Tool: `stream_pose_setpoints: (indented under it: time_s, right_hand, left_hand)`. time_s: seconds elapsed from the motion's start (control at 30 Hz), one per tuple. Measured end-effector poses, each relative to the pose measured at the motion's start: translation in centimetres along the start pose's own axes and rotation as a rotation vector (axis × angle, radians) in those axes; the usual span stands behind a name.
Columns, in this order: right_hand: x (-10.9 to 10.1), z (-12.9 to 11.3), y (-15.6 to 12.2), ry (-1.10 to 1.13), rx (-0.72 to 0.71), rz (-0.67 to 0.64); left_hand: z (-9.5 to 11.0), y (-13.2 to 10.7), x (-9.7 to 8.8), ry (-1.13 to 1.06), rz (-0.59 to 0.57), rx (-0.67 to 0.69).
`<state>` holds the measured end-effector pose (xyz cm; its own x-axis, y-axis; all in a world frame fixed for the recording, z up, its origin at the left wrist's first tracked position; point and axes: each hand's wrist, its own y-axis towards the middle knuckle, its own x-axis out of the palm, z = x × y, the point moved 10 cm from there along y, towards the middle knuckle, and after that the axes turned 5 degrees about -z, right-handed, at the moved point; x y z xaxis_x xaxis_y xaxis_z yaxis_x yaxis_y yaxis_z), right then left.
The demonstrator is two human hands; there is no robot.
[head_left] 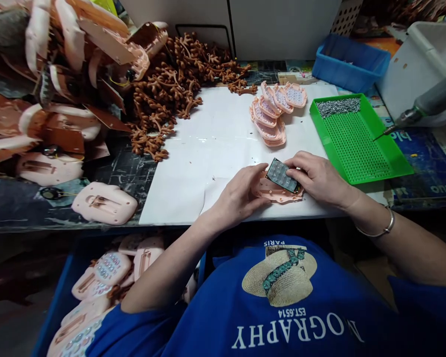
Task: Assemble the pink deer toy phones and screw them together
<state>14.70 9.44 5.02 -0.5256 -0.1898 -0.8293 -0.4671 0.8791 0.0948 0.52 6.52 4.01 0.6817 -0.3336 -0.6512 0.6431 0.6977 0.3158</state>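
Note:
My left hand [240, 194] grips the left side of a pink plastic shell [280, 196] near the table's front edge, thumb in front and fingers behind. Between thumb and fingers, my right hand [317, 179] pinches a dark rectangular board [282, 174] with a greyish translucent keypad face. The board is tilted over the shell and hides part of its inside; whether the two touch, I cannot tell. Behind my hands lies a loose group of pink shells with pale button pads [268, 111], several overlapping.
To the right is a green tray [373, 168] with small metal screws [338, 106]; an electric screwdriver [412, 114] hangs above it. Brown antler-shaped parts [159, 99] are heaped at left beside piled pink housings [104, 203] with wires. A blue bin [351, 62] stands behind. Below, a crate [65, 292] holds pink units.

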Motion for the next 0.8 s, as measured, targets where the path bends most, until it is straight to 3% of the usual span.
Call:
stream_pose_setpoints:
  time_s: [0.2, 0.43, 0.57, 0.8]
  right_hand:
    - [-0.1, -1.1, -0.5, 0.016, -0.067, 0.017]
    - [1.5, -2.0, -0.8, -0.135, -0.160, -0.149]
    - [1.7, -2.7, -1.2, -0.098, -0.231, -0.204]
    - [1.7, -3.2, -2.0, -0.084, -0.288, -0.168]
  left_hand:
    - [0.5, -1.0, 0.4, 0.055, 0.075, -0.019]
    - [1.0, -1.9, 0.8, 0.078, 0.152, -0.070]
    - [1.1, -2.1, 0.8, 0.076, 0.175, -0.090]
    - [1.4, -2.2, 0.5, 0.056, 0.178, -0.098]
